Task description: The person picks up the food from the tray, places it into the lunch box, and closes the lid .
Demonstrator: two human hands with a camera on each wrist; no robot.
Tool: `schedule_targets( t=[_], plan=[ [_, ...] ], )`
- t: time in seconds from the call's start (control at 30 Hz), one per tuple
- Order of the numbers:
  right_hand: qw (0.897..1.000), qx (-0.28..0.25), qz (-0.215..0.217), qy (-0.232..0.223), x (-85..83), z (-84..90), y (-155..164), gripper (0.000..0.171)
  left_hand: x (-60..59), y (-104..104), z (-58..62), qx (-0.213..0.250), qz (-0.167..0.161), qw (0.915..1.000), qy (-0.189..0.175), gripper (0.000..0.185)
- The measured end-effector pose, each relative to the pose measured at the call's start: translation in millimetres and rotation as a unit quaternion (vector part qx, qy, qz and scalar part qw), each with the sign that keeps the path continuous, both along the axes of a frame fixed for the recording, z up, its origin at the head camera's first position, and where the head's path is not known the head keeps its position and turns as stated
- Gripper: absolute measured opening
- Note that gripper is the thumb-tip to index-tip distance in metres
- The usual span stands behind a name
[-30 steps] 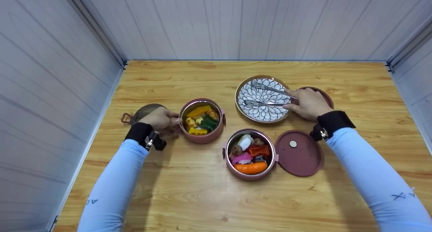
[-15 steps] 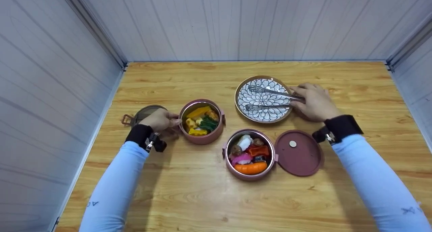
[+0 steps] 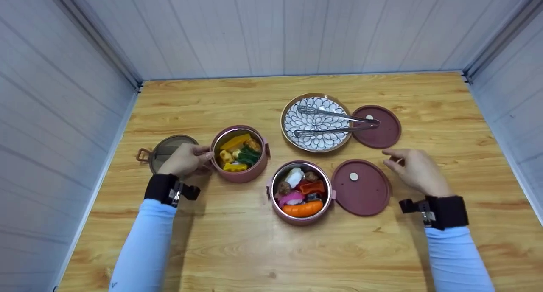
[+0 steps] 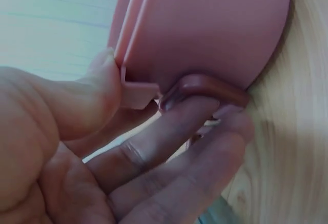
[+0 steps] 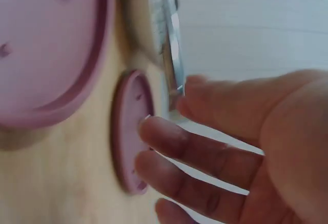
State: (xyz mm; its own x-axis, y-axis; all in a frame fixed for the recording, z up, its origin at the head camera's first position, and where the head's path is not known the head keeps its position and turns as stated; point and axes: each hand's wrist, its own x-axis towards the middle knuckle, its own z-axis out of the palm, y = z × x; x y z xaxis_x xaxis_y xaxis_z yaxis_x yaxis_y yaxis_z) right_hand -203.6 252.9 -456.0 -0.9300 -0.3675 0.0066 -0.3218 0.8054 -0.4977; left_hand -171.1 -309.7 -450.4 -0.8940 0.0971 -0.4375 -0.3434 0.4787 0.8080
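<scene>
My left hand (image 3: 182, 159) holds a round pink lunch box (image 3: 246, 176) at its left side. In the left wrist view the thumb presses near the rim and the fingers curl under the side handle (image 4: 205, 84). Inside lie yellow and green food pieces (image 3: 246, 156). My right hand (image 3: 418, 169) hovers with relaxed fingers and holds nothing, right of the front pink lid (image 3: 365, 194). Metal tongs (image 3: 373, 123) lie across the flower-patterned plate (image 3: 316, 120) and the back pink lid (image 3: 388, 135).
A second pink lunch box (image 3: 301, 220) stands in front of the plate, filled with a carrot (image 3: 303, 209) and other food pieces. A dark round lid (image 3: 163, 154) with a loop handle lies partly behind my left hand. Panel walls (image 3: 263, 33) border the wooden table.
My right hand has let go of the tongs, which now lie further right across the plate and lid, and has drawn back toward me. My left hand stays on the lunch box.
</scene>
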Motion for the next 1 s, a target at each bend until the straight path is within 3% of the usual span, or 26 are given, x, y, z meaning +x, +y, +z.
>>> schedule_targets(
  t=[0.17,0.4,0.63,0.77,0.9,1.0],
  plan=[
    [1.000,0.019,-0.006,-0.022,4.3,-13.1,-4.9,0.033,10.5,-0.9,-9.5,0.021,0.053,0.9983,0.011,0.046],
    [0.994,0.067,-0.027,-0.076,4.7,-21.1,-9.4,0.037,17.7,7.0,-15.5,-0.033,0.072,0.9960,0.042,0.048],
    [0.993,0.067,-0.027,-0.089,5.2,-26.4,-14.0,0.036,23.7,9.5,-14.0,-0.025,0.087,0.9943,0.057,0.051],
    [0.994,0.054,-0.015,-0.096,4.6,-27.4,-14.8,0.035,33.6,8.0,-4.7,-0.028,0.124,0.9871,0.097,0.052],
    [0.997,0.013,0.002,-0.081,5.4,-23.1,-10.5,0.034,48.0,15.3,17.9,-0.041,0.176,0.9713,0.155,0.046],
    [0.997,-0.020,0.002,-0.070,8.3,-14.2,-3.8,0.033,56.8,31.4,34.8,-0.024,0.181,0.9641,0.193,0.040]
  ],
)
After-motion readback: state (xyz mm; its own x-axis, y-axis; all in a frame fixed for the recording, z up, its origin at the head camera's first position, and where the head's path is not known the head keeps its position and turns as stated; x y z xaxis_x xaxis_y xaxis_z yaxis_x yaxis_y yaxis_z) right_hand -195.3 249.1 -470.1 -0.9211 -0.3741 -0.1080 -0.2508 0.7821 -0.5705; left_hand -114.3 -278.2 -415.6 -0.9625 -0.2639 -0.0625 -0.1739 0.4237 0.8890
